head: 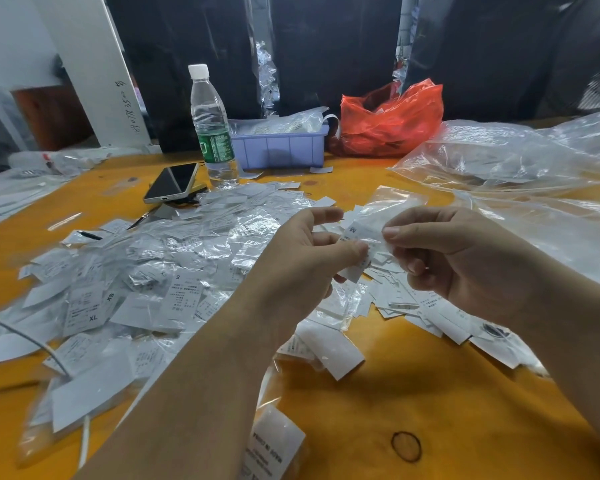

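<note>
Cable: a white cable (18, 336) crosses the near left of the desk (361, 410), running under the paper heap
Heap: a wide heap of white labels (136, 278), many in small clear sleeves, covers the left half of the desk; sizes XS, XL and S can be read on some
Phone: a phone (172, 183) lies screen up at the far edge of the heap
Bottle: a clear water bottle (212, 133) with a white cap and green wrap stands upright just right of the phone
Tray: a purple plastic tray (281, 147) holding clear bags sits far, just right of the bottle
Left hand: the left hand (312, 251) is raised over the heap, thumb and fingertips pinching the lower end of the label
Label: a white label (357, 233) marked M is held in the air between both hands, above the desk's middle
Small bag: a small clear bag (392, 202) rises behind the label; whether the label is inside it cannot be told
Right hand: the right hand (440, 258) pinches the label's right edge between thumb and forefinger, the other fingers curled
Red bag: a crumpled red bag (392, 119) sits far, right of the tray
Clear bags: large clear bags (516, 161) spread over the far right
Ring: a dark rubber ring (406, 446) lies near, on bare desk
</note>
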{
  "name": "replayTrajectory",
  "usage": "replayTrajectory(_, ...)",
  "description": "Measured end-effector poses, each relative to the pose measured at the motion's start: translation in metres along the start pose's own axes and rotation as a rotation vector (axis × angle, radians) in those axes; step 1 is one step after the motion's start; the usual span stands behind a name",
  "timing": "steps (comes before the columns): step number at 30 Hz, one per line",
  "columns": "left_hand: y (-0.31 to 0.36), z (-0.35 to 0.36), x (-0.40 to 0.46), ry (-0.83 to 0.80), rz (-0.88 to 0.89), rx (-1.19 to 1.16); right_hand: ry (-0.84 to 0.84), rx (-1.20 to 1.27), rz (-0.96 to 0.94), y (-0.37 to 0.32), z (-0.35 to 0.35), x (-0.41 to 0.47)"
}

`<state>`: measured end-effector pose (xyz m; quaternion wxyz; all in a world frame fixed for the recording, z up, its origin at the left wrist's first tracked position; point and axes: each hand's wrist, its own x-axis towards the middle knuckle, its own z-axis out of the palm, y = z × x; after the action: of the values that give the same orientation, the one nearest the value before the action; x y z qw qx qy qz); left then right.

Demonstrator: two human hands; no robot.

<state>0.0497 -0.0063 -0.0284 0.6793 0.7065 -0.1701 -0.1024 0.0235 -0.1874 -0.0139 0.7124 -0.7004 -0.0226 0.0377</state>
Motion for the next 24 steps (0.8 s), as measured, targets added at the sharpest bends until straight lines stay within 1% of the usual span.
replayTrajectory(2,-0.0005,-0.0003,0.0008,0.018,-0.001,-0.004,0.005,0.004,0.006,0.0008,0.0004,0.0005)
replayTrajectory(9,-0.0006,0.0018,-0.0006,-0.006,-0.013,0.003,-0.017,-0.025,0.025,0.0048,0.0036,0.0010)
replayTrajectory(14,0.0014,0.0014,-0.0012,-0.029,-0.074,0.012,0.059,0.034,0.009,0.0018,-0.0010,0.0021)
replayTrajectory(17,0.0013,-0.0001,-0.0008,0.029,-0.056,0.015,0.095,0.054,0.007,0.0008,-0.0019,0.0030)
replayTrajectory(24,-0.0009,-0.0006,-0.0008,0.077,0.007,0.073,0.047,-0.023,0.039,0.0079,0.0073,0.0025)
